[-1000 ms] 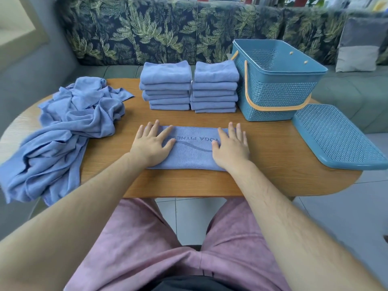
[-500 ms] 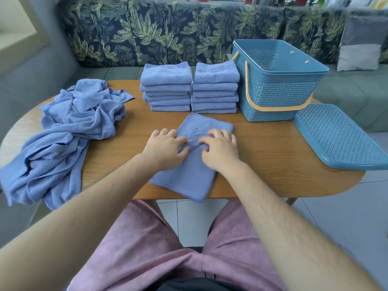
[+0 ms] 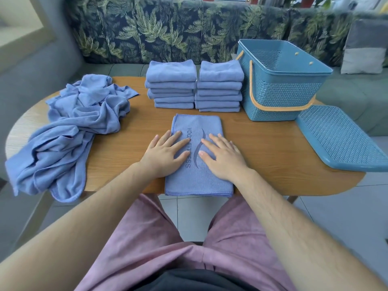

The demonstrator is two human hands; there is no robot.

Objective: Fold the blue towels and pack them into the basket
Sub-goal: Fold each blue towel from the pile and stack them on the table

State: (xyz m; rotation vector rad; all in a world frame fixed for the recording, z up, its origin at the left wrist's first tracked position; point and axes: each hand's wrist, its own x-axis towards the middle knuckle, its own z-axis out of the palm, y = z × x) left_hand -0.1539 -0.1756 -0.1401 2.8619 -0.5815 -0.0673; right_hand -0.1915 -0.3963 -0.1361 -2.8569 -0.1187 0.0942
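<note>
Head view: a folded blue towel (image 3: pixel 197 179) lies lengthwise on the wooden surface (image 3: pixel 273 148), its near hem overhanging the surface's front edge. Printed lettering runs from far to near down its middle; "YOG" and "FITNESS" are legible, one letter between them hidden under a fingertip, with a dark curved swoosh mark beside the text. The left hand (image 3: pixel 165 156) lies flat with fingers straight, pressing the towel's left half and gripping nothing. The right hand (image 3: pixel 222 158) lies likewise flat and spread on the right half. At 12 o'clock from this towel stand two stacks of folded blue towels, the left stack (image 3: pixel 172 85) and the right stack (image 3: pixel 219 85), close side by side. At 1 o'clock the blue perforated basket (image 3: pixel 281 85) stands upright, orange handle lowered against its front wall, just beside the right stack. At 3 o'clock its lid (image 3: pixel 340 139) rests flat, projecting past the surface edge. At 9 o'clock a heap of unfolded blue towels (image 3: pixel 73 127) spills over the surface's left edge.
</note>
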